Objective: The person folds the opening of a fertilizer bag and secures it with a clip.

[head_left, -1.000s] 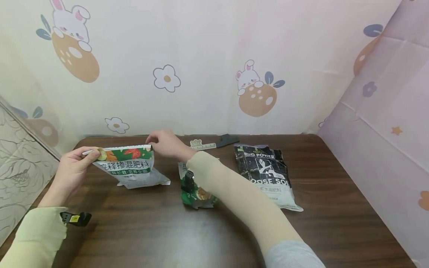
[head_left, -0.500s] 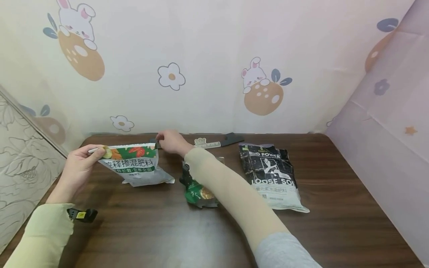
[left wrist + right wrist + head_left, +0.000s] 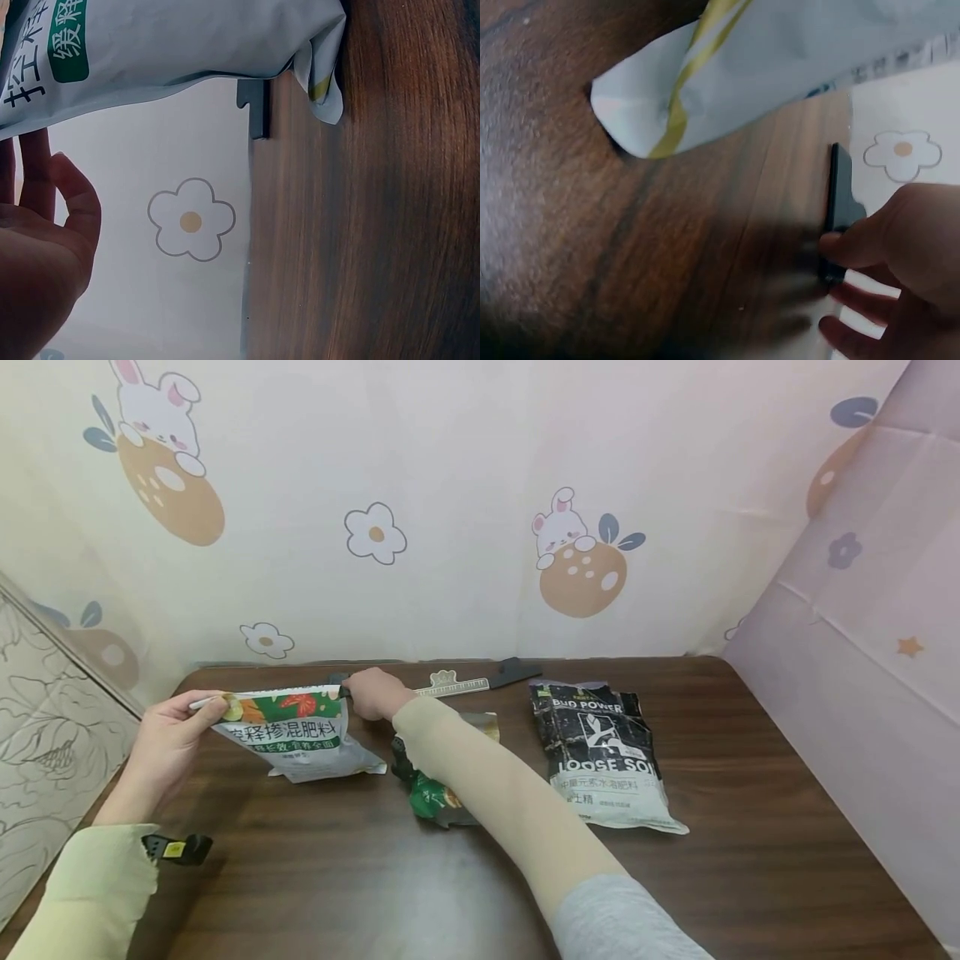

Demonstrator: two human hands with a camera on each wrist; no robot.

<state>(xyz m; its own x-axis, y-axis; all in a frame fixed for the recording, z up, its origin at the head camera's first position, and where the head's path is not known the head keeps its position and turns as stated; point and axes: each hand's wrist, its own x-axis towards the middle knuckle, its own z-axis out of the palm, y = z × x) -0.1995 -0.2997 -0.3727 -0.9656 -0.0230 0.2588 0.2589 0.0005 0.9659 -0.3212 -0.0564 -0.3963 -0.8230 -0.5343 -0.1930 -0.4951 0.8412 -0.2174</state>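
Dark strip (image 3: pixel 841 187) is pinched — partly hidden — by the right hand (image 3: pixel 922 255)

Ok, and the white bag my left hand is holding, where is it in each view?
Head: white bag left of centre, its top corner pinched by the left hand.
Left wrist: white bag across the top, from the left edge past centre.
Right wrist: white bag across the top, from left of centre to the right edge.
Shared landmark: dark strip, behind the white bag; below it in both wrist views.
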